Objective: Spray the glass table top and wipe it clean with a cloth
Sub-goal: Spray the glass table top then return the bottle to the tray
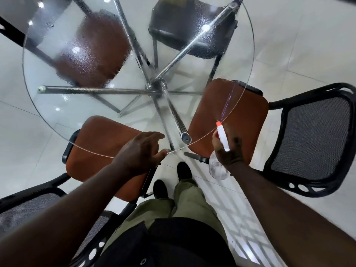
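Now, the spray bottle (pixel 223 138) sits in the right hand (pixel 230 153), fingers wrapped round its white head at the near-right rim of the glass table top (pixel 57 105). Its orange nozzle (pixel 219 123) points far and slightly right, over the glass, and a thin purplish streak runs on from the tip above the rim. The bottle's clear body (pixel 217 169) hangs below the hand, off the table; it looks partly filled, though blur makes that hard to judge.

The left hand (pixel 142 151) lies open at the near edge of the glass, fingers loosely extended over the surface and the thumb touching the rim. The two hands are well apart along that edge.

Droplets cover the far half of the round top; the near half looks dry. Chrome legs (pixel 159 83) meet at a hub under the middle.

Chairs ring the table closely: an orange seat (pixel 100 135) tucked under the near-left edge, another orange seat (pixel 240 116) under the near-right edge with its black mesh back (pixel 312 135) further right, and a third orange seat (pixel 100 54) and a black seat (pixel 185 26) under the far side. White floor tiles (pixel 308 45) stretch beyond on the far right.
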### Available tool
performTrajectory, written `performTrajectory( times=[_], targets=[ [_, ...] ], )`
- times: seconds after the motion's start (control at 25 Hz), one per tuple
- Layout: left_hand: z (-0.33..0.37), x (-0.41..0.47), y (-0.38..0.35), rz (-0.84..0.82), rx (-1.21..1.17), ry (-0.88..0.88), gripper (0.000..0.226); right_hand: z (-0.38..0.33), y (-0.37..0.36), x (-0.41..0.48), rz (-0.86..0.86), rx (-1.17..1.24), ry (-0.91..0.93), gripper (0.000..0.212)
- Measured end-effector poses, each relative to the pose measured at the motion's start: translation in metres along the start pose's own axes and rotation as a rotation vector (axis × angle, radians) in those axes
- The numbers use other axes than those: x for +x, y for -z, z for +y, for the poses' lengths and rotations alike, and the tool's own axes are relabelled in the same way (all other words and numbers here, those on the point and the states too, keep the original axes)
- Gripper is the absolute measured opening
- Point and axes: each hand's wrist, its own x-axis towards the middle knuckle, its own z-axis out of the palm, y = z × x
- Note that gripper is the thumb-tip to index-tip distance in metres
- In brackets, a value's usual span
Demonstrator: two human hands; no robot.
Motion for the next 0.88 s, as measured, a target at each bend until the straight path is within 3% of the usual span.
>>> performTrajectory(
  times=[0.08, 0.24, 0.32, 0.4, 0.48, 0.6, 0.76, 0.88],
  targets=[
    [0.009, 0.006, 0.004, -0.008, -0.004, 0.023, 0.066, -0.006, 0.004, 0.005, 0.021, 0.073, -0.068, 0.013],
    [0.026, 0.02, 0.011, -0.01, -0.016, 0.034, 0.07, -0.017, 0.023, 0.028, 0.034, 0.069, 0.021, 0.004],
    [0.035, 0.03, 0.015, -0.023, -0.003, 0.033, 0.067, -0.012, 0.031, 0.029, 0.041, 0.036, 0.098, 0.012],
    [0.042, 0.041, 0.016, -0.023, 0.015, 0.022, 0.062, -0.005, 0.042, 0.034, -0.029, 0.073, -0.03, 0.027],
    [0.049, 0.05, 0.016, -0.005, 0.031, 0.007, 0.061, 0.004, 0.05, 0.038, -0.008, 0.058, -0.036, 0.041],
    [0.06, 0.062, 0.016, 0.002, 0.037, 0.003, 0.06, 0.028, 0.054, 0.042, 0.028, 0.082, 0.012, 0.021],
    [0.067, 0.072, 0.014, -0.016, 0.073, 0.004, 0.054, 0.05, 0.062, 0.046, 0.049, 0.029, -0.022, 0.028],
    [0.07, 0.076, 0.017, -0.009, 0.078, 0.001, 0.055, 0.04, 0.07, 0.05, 0.018, 0.011, 0.06, 0.005]
  ],
)
